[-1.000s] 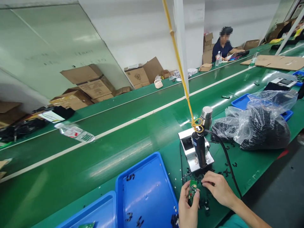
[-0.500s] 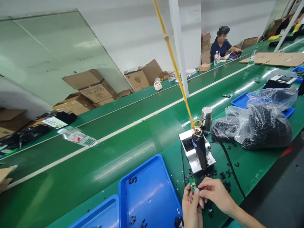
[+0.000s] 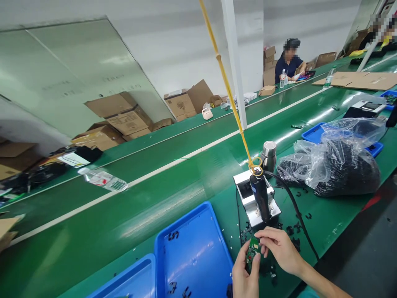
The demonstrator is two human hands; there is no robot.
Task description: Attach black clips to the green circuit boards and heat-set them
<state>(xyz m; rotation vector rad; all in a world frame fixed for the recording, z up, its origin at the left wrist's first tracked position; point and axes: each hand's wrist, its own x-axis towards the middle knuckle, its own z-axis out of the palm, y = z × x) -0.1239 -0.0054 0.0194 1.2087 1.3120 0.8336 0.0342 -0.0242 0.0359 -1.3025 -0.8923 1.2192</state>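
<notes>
L hand grips the circuit board just below the screwdriver, prob. to steady it; R hand pinches at its top edge (can't tell if it holds a small pc). Blue tray sits left of the screwdriver, prob. for easy reach.

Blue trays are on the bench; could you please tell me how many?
4: the large tray at bottom centre, the left tray beside it, the rear tray partly behind the plastic bag, and the edge tray at far right. More may be hidden.
</notes>
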